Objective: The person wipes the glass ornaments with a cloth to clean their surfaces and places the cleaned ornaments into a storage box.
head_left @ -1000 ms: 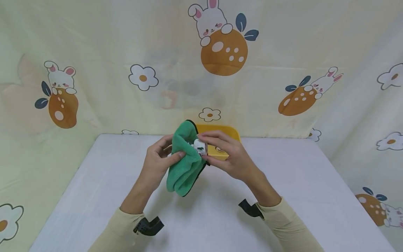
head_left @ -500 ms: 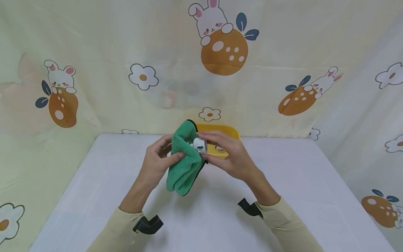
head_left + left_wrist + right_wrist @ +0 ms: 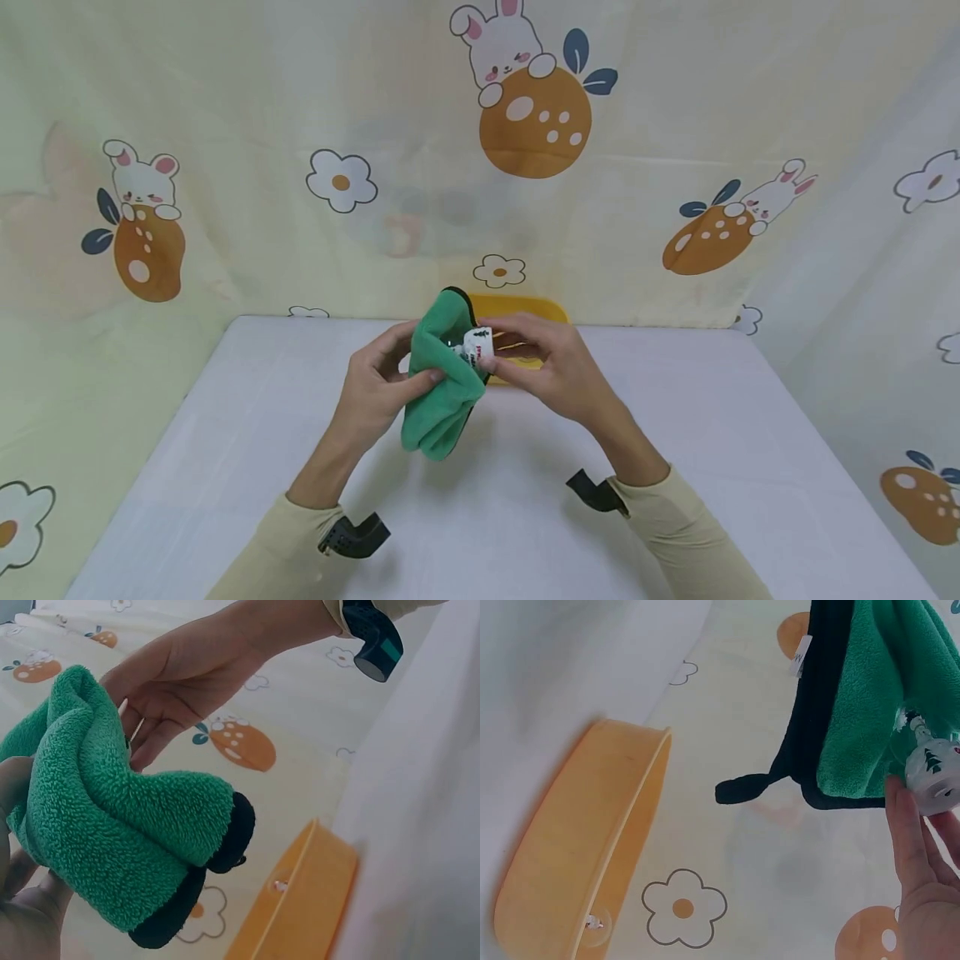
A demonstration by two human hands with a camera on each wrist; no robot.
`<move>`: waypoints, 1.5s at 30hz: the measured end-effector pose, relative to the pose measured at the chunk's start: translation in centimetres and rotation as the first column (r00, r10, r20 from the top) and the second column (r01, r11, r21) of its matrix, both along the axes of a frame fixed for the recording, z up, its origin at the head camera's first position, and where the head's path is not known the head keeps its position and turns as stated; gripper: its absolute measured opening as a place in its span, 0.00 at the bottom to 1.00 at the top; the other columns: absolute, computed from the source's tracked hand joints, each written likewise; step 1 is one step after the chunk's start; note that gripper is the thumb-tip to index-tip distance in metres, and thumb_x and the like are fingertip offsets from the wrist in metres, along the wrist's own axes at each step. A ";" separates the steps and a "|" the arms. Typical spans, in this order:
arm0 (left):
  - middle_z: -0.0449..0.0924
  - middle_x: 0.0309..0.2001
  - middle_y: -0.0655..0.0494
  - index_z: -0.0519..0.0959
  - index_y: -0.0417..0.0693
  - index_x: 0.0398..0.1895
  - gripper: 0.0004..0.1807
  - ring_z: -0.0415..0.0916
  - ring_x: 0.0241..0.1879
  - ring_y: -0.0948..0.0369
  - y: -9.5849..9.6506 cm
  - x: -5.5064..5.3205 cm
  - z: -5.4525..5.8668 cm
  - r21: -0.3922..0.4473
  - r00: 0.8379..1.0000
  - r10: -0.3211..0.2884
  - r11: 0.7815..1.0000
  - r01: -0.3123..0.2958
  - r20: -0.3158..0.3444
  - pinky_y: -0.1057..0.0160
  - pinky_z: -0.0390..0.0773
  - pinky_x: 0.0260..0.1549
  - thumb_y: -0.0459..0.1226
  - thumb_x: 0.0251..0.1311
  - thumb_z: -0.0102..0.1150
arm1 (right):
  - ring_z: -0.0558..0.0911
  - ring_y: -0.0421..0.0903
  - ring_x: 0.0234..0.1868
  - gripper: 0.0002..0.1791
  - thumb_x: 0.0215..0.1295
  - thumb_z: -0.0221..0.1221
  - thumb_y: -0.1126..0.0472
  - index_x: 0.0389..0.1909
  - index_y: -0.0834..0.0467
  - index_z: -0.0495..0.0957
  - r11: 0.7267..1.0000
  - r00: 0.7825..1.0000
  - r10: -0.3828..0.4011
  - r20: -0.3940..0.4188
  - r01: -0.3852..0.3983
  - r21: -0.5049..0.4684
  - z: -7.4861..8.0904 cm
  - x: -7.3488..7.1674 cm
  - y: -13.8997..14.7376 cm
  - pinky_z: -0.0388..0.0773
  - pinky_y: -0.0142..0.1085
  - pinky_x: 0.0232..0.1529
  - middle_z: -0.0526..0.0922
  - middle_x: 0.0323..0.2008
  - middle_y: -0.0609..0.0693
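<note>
My left hand (image 3: 375,371) grips a green plush cloth (image 3: 441,412) with black edging, thumb pressed on its near side. Wrapped partly in the cloth is a small ornament (image 3: 478,342), white with dark tree prints and some red marks. The right wrist view shows its clear stem and rounded white end (image 3: 932,774) emerging from the folds. With thumb and fingertips, my right hand (image 3: 562,367) holds that exposed end. In the left wrist view the towelling (image 3: 112,817) hides the ornament almost entirely.
A yellow bin (image 3: 528,307) stands behind the hands at the table's back edge. Inside it, the right wrist view shows a small clear ball (image 3: 596,924). The white table (image 3: 247,417) meets a printed curtain (image 3: 420,108) at the back.
The ornament has turned between my right fingers, so its print shows differently. My right thumb and fingers have shifted around it, and the cloth's lower end has moved slightly right and up.
</note>
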State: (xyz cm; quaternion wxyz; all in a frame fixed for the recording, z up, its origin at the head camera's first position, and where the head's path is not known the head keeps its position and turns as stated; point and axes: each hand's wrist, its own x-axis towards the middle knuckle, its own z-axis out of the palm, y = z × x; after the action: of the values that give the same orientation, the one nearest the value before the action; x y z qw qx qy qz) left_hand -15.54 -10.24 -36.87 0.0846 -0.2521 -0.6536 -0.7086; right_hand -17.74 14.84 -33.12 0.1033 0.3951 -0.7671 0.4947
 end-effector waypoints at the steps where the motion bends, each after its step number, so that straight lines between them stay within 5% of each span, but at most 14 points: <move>1: 0.77 0.60 0.44 0.75 0.37 0.64 0.29 0.77 0.58 0.52 0.0 0.0 0.0 0.001 1.000 -0.003 1.000 0.003 -0.010 0.56 0.85 0.50 0.22 0.58 0.68 | 0.88 0.47 0.46 0.23 0.62 0.70 0.66 0.58 0.61 0.81 1.000 1.000 -0.013 0.007 0.013 0.003 0.0 0.0 0.0 0.87 0.42 0.47 0.85 0.51 0.52; 16: 0.76 0.60 0.48 0.76 0.43 0.64 0.31 0.76 0.57 0.50 0.2 0.0 -0.1 -0.023 0.996 -0.016 1.000 0.014 -0.082 0.53 0.86 0.48 0.21 0.56 0.68 | 0.87 0.43 0.37 0.13 0.69 0.65 0.63 0.53 0.61 0.83 0.997 0.983 -0.066 0.170 0.060 0.040 -0.1 0.3 -0.1 0.87 0.37 0.41 0.87 0.41 0.51; 30: 0.77 0.58 0.46 0.75 0.37 0.62 0.29 0.77 0.56 0.53 0.1 0.0 0.0 0.011 0.999 -0.025 1.000 0.026 -0.041 0.55 0.86 0.48 0.20 0.56 0.67 | 0.84 0.50 0.54 0.27 0.60 0.69 0.72 0.62 0.61 0.78 0.995 0.995 0.089 0.045 -0.087 -0.051 -0.1 0.4 -0.2 0.84 0.41 0.53 0.81 0.56 0.54; 41: 0.78 0.58 0.47 0.76 0.40 0.63 0.27 0.78 0.57 0.51 -0.1 0.1 0.2 0.003 0.999 0.007 1.000 -0.008 0.034 0.55 0.85 0.51 0.24 0.58 0.68 | 0.80 0.51 0.59 0.30 0.53 0.72 0.75 0.59 0.64 0.79 0.994 0.988 0.100 -0.113 -0.105 -0.033 -0.3 0.2 -0.2 0.85 0.45 0.52 0.80 0.57 0.57; 45: 0.78 0.59 0.47 0.76 0.42 0.63 0.27 0.77 0.58 0.50 -0.1 0.1 0.2 -0.013 0.999 0.015 1.000 -0.015 0.051 0.55 0.85 0.51 0.26 0.59 0.68 | 0.79 0.50 0.60 0.29 0.52 0.73 0.75 0.57 0.62 0.79 0.996 0.976 0.092 -0.196 -0.092 0.006 -0.4 0.1 -0.3 0.84 0.39 0.54 0.80 0.58 0.56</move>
State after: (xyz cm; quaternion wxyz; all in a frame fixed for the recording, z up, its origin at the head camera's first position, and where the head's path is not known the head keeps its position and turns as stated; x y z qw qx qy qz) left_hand -15.43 -10.34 -36.66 0.0714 -0.2295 -0.6621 -0.7099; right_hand -17.67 14.59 -33.56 0.1561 0.4768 -0.7333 0.4589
